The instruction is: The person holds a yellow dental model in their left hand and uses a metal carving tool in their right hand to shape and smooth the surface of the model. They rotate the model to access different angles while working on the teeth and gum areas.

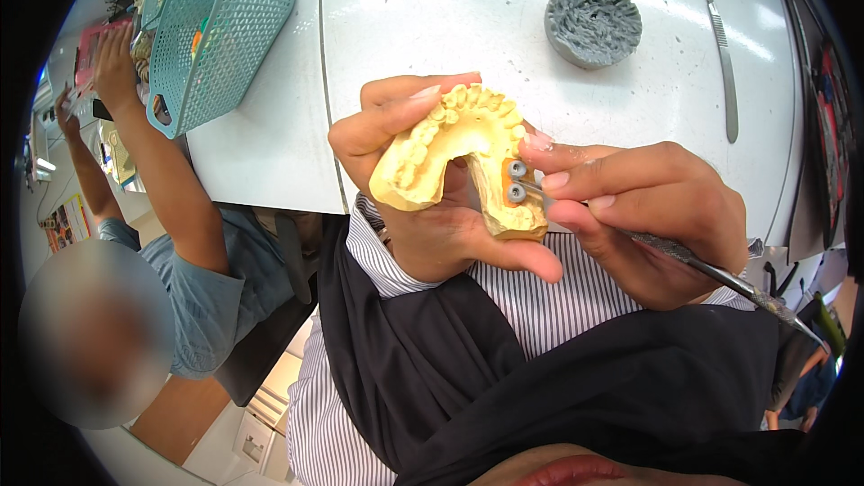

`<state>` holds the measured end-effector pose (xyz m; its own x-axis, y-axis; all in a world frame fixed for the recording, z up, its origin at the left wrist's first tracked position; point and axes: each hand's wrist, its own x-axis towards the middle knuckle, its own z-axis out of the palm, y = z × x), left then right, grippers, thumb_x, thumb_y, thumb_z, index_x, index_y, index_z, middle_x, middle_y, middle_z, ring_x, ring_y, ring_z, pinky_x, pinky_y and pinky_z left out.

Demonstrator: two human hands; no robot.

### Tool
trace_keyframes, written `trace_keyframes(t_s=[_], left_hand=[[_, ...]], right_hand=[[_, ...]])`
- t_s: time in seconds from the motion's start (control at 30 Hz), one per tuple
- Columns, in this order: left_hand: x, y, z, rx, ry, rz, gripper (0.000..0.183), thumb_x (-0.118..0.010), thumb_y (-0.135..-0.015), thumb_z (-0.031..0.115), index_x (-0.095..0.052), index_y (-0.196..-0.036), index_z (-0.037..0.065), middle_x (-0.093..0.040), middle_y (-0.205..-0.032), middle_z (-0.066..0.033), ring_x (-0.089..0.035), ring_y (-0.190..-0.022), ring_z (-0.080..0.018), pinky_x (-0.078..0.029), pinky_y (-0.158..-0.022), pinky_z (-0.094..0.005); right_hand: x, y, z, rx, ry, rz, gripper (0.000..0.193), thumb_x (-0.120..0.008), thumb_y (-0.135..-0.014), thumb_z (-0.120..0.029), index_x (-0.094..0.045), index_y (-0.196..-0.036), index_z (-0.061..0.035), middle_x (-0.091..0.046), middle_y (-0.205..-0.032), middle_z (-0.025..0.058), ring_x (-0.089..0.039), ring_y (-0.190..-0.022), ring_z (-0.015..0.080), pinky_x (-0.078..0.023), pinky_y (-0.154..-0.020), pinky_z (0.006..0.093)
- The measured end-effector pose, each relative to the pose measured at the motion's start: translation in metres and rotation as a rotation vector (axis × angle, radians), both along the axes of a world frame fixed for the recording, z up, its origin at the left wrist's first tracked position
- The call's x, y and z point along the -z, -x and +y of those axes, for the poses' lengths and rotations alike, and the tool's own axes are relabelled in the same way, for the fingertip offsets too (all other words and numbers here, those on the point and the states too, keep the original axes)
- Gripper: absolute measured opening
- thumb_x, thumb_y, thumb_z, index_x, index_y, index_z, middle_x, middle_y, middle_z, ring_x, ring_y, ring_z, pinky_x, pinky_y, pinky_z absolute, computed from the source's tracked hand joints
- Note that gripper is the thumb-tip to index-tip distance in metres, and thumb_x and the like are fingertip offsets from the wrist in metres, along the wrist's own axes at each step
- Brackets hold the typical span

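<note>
My left hand point(418, 238) holds up a yellow dental cast point(481, 130), a horseshoe-shaped jaw model with a row of teeth. Its fingers wrap round the back and side, and the thumb stretches along the lower edge. Two small grey metal cylinders point(517, 192) sit in an orange-brown patch on the cast's right arm. My right hand point(661, 202) pinches a thin double-ended metal dental instrument point(688, 258) like a pen. The tip of the instrument is at the gap between the two cylinders; whether it touches them I cannot tell. Pale dust or crumbs cling to my right fingertips.
On the white table point(423, 18) beyond the hands lie a round grey block with a rough top point(594, 22) and a scalpel-like knife point(720, 45). A blue-green plastic basket point(229, 36) stands at the left. Beside it a person in a blue shirt point(211, 306) reaches over the table.
</note>
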<state>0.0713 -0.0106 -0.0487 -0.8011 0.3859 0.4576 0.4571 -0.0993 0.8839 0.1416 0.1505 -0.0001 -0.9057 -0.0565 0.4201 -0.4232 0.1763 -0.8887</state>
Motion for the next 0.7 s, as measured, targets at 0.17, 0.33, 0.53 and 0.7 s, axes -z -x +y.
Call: trace_keyframes(t_s=[0.17,0.33,0.53,0.7], left_hand=[[0.0009,0.0024,-0.0049,0.065,0.059,0.041,0.105,-0.074,-0.047,0.055,-0.023,-0.12,0.001,-0.041,-0.114,-0.0188,-0.063,-0.074,-0.0231,-0.057,-0.064,-0.0321],[-0.001,0.0011,-0.0051,0.092,0.035,0.049,0.102,-0.073,-0.049,0.054,-0.024,-0.12,0.0,-0.041,-0.114,-0.018,-0.063,-0.072,-0.023,-0.057,-0.063,-0.0315],[-0.0022,-0.0004,0.0,0.045,0.012,0.025,0.095,-0.073,-0.052,0.054,-0.031,-0.118,-0.001,-0.042,-0.112,-0.0141,-0.059,-0.085,-0.0232,-0.055,-0.068,-0.0301],[-0.0008,0.0037,0.0007,0.026,0.024,0.133,0.107,-0.08,-0.04,0.058,-0.031,-0.115,0.0,-0.043,-0.104,-0.0139,-0.05,-0.094,-0.0196,-0.048,-0.075,-0.0252]], right_hand=[[-0.0015,-0.0003,-0.0016,0.014,0.006,0.011,0.028,-0.063,-0.074,0.01,-0.045,-0.093,-0.0003,-0.057,-0.091,0.0182,-0.062,-0.091,0.036,-0.055,-0.079,0.0424],[-0.005,-0.0009,0.0033,-0.025,-0.045,0.011,0.027,-0.062,-0.075,0.01,-0.045,-0.094,-0.0002,-0.057,-0.092,0.0181,-0.062,-0.09,0.0356,-0.055,-0.079,0.0434],[-0.001,-0.0027,0.0038,-0.011,0.0,0.009,0.027,-0.061,-0.076,0.011,-0.045,-0.094,0.0,-0.057,-0.093,0.0181,-0.062,-0.091,0.0354,-0.054,-0.08,0.0433],[-0.0023,-0.0009,0.0048,-0.035,-0.029,-0.006,0.027,-0.061,-0.075,0.011,-0.045,-0.094,0.0,-0.057,-0.093,0.018,-0.062,-0.092,0.035,-0.054,-0.08,0.0427]])
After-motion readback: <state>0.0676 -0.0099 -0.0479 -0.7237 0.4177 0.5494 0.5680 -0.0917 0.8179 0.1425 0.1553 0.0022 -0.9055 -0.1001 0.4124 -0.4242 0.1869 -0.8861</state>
